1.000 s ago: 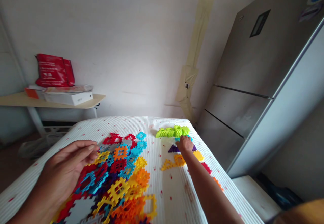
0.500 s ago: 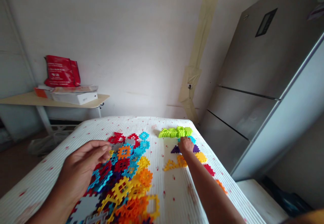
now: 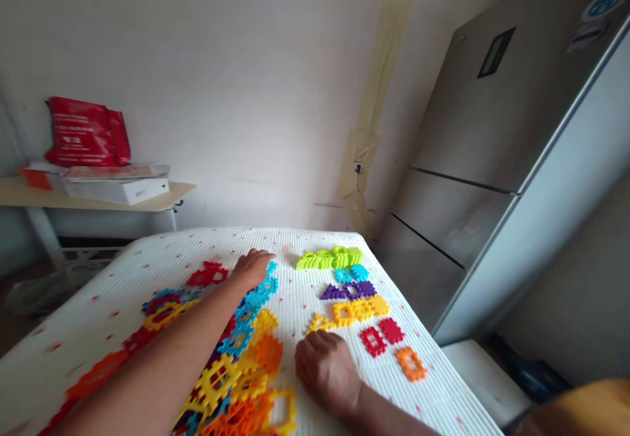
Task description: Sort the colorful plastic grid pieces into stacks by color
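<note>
Since the right hand (image 3: 329, 370) has left the cyan toothed plastic squares (image 3: 359, 272), they lie uncovered among pieces grouped by colour, while the left hand (image 3: 253, 268) now reaches over the mixed heap of notched plastic pieces (image 3: 220, 377). The right hand curls near a yellow triangular plastic frame (image 3: 321, 322); whether either hand pinches anything cannot be told. Beneath spreads ribbed, red-flecked white cloth (image 3: 286, 285).

Lower right, pieces (image 3: 367, 289) were lime, turquoise, purple, yellow, 2 red and 1 orange. The heap (image 3: 267, 352) at lower centre mixed red, blue, yellow, orange. The white surface (image 3: 293, 285) bore red flecks.
</note>
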`<state>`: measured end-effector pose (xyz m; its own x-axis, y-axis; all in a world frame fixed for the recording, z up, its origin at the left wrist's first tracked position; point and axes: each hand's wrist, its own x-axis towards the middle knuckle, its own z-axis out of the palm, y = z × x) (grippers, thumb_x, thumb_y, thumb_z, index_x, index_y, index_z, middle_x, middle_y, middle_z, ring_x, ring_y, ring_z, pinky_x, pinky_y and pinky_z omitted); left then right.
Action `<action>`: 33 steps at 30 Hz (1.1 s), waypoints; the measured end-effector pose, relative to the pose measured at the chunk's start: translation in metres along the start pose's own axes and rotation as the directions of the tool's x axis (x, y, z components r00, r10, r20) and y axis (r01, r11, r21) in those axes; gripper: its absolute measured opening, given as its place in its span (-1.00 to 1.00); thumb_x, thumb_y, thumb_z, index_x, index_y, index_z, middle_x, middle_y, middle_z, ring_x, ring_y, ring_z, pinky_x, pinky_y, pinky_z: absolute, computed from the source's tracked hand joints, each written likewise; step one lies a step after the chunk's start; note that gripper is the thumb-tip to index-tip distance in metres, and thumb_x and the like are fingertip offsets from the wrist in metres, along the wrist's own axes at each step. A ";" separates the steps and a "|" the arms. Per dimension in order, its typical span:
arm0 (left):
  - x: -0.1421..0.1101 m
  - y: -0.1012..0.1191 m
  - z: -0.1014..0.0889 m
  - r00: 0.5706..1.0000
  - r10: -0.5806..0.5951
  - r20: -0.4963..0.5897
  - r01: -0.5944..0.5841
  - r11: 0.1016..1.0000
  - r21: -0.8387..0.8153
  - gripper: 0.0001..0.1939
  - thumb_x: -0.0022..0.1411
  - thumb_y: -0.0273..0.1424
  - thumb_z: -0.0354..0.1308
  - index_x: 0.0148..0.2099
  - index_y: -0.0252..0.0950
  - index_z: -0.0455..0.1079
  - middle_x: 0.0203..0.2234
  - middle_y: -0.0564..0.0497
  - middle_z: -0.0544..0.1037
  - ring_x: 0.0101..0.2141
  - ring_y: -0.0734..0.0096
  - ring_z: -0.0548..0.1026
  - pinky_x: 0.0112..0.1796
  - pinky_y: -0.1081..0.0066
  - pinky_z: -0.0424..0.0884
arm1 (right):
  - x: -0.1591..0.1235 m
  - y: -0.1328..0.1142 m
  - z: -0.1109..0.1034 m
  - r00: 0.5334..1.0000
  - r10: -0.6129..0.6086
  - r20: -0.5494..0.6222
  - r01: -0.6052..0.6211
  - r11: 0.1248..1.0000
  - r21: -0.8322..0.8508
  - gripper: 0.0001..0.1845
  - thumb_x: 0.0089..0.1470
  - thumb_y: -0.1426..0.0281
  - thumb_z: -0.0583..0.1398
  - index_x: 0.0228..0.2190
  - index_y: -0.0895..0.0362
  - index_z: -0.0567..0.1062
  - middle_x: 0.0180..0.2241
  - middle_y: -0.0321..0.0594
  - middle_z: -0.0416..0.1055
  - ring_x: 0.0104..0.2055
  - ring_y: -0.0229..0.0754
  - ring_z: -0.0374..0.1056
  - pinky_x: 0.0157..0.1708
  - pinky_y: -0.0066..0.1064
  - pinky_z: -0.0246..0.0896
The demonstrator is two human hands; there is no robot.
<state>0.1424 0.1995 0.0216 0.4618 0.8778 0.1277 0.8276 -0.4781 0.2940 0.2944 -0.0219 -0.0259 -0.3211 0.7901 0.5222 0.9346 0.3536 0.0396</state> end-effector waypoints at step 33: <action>0.015 0.002 0.027 0.973 -0.218 0.076 0.191 0.945 0.264 -0.53 0.23 -0.24 0.06 0.16 -0.24 0.18 0.01 -0.11 0.37 0.00 0.12 0.35 -0.03 -0.04 0.27 | -0.025 -0.007 0.012 0.982 -0.116 -0.148 0.119 0.993 0.014 -0.87 -0.02 0.42 0.06 -0.55 0.10 0.18 -0.61 -0.37 0.25 -0.60 -0.29 0.11 -0.58 -0.37 -0.19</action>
<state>0.1600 0.2110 -0.0018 0.2931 0.9560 -0.0115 0.9549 -0.2922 0.0522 0.2943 -0.0378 -0.0496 -0.4009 0.6607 0.6347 0.8873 0.4523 0.0896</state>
